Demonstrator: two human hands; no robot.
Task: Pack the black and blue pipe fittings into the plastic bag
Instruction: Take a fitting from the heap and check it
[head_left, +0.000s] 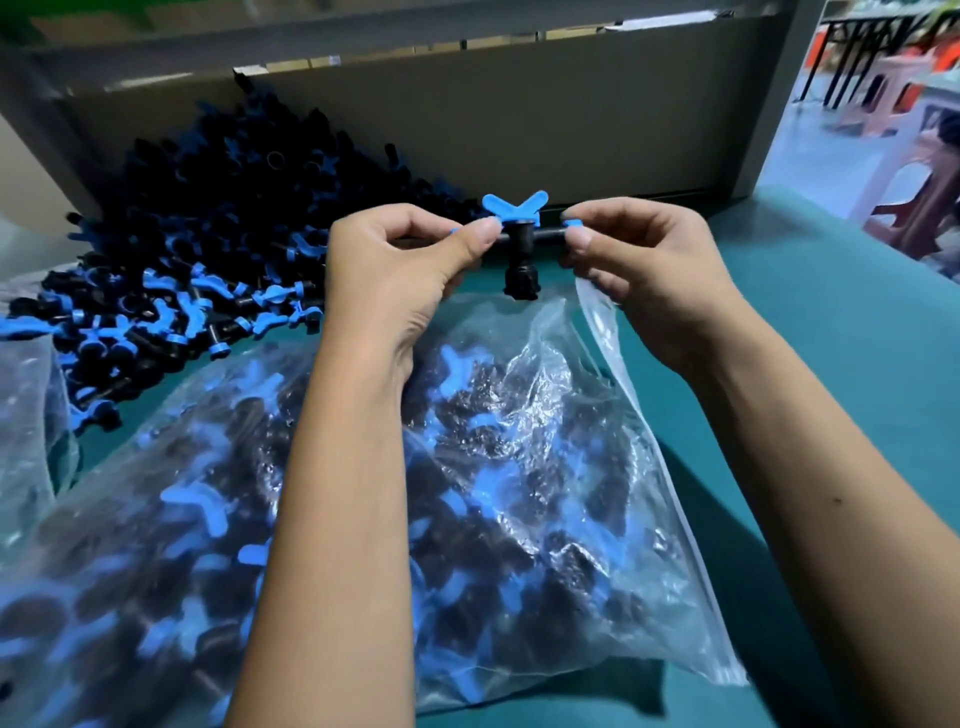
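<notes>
A single black and blue pipe fitting (521, 244) is held in the air between the two hands, above the open mouth of the plastic bag (524, 431) and far of the bag's filled body. The fitting is a black tee: a horizontal bar runs left to right, a short black stem hangs down from its centre, and a blue butterfly-shaped handle stands on top.

The left hand (410, 270) pinches the left end of the bar between thumb and forefinger; its remaining fingers are curled under, close to the bag's edge. The right hand (639, 270) pinches the right end of the bar, at a small blue collar, in the same thumb-and-forefinger grip. Its lower fingers also touch the raised right lip of the bag; whether they grip the film cannot be told.

The plastic bag lies on the green table (857, 395), near and centre, under both forearms, and is already largely filled with fittings seen through the clear film.

A loose heap of fittings (208, 244) lies on the table at far left, against a grey panel (519, 114). A second clear bag (26, 426) shows at the left edge. Stools (914, 197) stand beyond the table at far right.
</notes>
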